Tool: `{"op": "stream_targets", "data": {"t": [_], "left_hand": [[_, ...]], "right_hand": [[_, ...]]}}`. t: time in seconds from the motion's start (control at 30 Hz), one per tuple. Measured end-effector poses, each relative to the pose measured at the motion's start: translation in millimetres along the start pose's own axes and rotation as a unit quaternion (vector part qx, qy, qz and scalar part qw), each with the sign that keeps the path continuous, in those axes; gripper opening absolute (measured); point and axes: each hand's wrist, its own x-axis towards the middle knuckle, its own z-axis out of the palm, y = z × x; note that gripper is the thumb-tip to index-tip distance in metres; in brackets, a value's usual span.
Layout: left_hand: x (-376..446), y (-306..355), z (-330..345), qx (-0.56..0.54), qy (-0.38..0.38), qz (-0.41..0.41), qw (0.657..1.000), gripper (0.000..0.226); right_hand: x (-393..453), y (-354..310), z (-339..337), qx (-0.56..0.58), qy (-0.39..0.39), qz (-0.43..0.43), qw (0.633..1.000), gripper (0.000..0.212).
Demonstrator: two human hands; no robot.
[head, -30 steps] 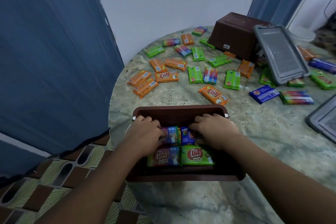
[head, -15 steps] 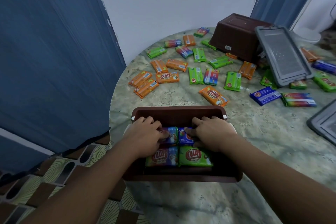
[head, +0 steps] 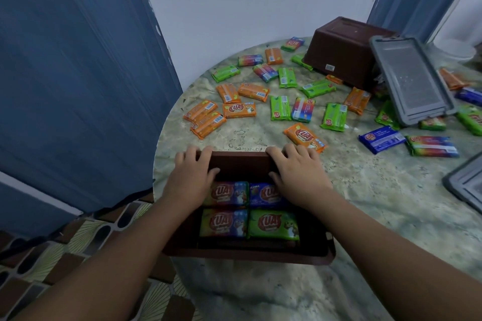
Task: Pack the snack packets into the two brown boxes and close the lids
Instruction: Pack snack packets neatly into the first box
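Note:
A brown box (head: 247, 255) stands open at the table's near edge, with several snack packets lying flat inside, among them a green packet (head: 273, 224) and a rainbow packet (head: 224, 223). My left hand (head: 190, 177) grips the far rim at its left corner, fingers over the outside, thumb inside. At the rim's right corner my right hand (head: 300, 174) holds on the same way. A second brown box (head: 347, 52) lies upside down at the back. Many loose packets are scattered between the two boxes, the nearest an orange packet (head: 305, 137).
One grey lid (head: 412, 81) leans against the upturned box; another grey lid (head: 467, 182) lies at the right edge. A blue packet (head: 380, 138) and a rainbow packet (head: 433, 150) lie to the right. Blue curtain (head: 78, 73) hangs left of the round marble table (head: 365, 216).
Both hands have left the packets inside the box and moved forward onto its far rim, fingers now hooked over the edge. The packets inside lie uncovered.

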Motion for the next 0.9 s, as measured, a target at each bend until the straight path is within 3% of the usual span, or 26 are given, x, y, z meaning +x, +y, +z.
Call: {"op": "stream_targets", "data": {"t": [0.17,0.57,0.9], "left_hand": [[21,-9,4,-0.004,0.009,0.014,1.0,0.026],[112,-40,4,-0.006,0.01,0.098,0.995,0.029],[119,-45,5,0.008,0.034,0.148,0.988,0.034]], "right_hand": [[18,-2,-1,0.007,-0.004,0.036,0.999,0.029],[76,-17,1,-0.009,-0.016,0.128,0.992,0.03],[77,-25,2,-0.024,-0.02,0.164,0.986,0.035]]}}
